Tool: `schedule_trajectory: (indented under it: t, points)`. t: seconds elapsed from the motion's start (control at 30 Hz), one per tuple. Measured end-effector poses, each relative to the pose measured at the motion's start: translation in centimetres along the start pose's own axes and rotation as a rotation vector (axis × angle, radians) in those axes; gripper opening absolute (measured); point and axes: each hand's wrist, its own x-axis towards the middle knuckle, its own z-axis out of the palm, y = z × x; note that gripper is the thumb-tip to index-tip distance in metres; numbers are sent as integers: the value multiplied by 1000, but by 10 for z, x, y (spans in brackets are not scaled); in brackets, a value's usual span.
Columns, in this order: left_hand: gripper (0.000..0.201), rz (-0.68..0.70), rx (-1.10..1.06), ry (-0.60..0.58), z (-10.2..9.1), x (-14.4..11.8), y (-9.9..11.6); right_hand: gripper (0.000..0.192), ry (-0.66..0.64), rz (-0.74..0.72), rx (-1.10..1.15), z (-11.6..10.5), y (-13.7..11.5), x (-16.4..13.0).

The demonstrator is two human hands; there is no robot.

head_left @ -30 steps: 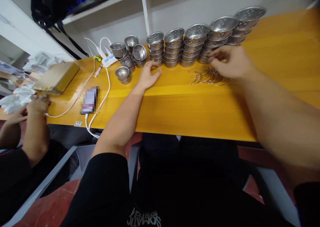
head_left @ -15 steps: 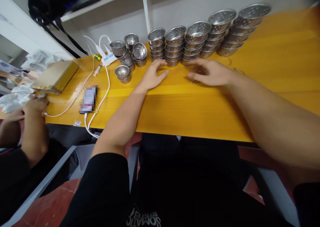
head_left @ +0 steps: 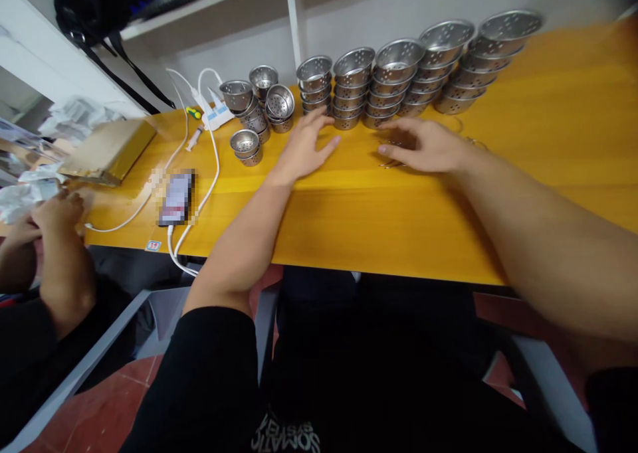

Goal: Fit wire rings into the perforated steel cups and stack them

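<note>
Perforated stainless-steel cups stand in nested stacks along the back of the yellow table (head_left: 349, 227). My left hand (head_left: 305, 149) is open, its fingertips right by the base of the leftmost tall stack (head_left: 315, 84); I cannot tell if they touch it. Beside it rises the second stack (head_left: 353, 88). My right hand (head_left: 426, 144), open with fingers curved, is in front of the third stack (head_left: 391, 84). Thin wire-like loops (head_left: 391, 164) lie partly hidden under that hand. Wider cups form the fourth stack (head_left: 432, 68) and the rightmost stack (head_left: 481, 61).
Smaller cups (head_left: 246, 144) stand in a cluster on the left. Nearby are a power strip (head_left: 218, 115), a cabled phone (head_left: 177, 198), a syringe (head_left: 194, 139) and a cardboard box (head_left: 112, 151). Another person's hands (head_left: 57, 210) are at the far left. A shelf backs the table.
The second and third stacks sit slightly farther back, more in line with their neighbours. My hands have barely moved. The other person's hands have shifted a little left.
</note>
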Motion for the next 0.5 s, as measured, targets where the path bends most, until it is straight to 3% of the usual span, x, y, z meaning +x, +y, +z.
schedule_trajectory:
  t: [0.1, 0.27, 0.37, 0.5]
  points:
    - [64, -109, 26, 151, -33, -9, 14, 76, -2, 9, 9, 1, 4, 0]
    - [91, -506, 246, 386, -77, -25, 22, 87, -8, -30, 23, 5, 12, 4]
    - [107, -707, 331, 347, -90, -31, 7, 93, -3, -49, 25, 6, 15, 7]
    - [108, -814, 347, 223, -99, -35, -13, 89, -1, -16, 40, 4, 15, 5]
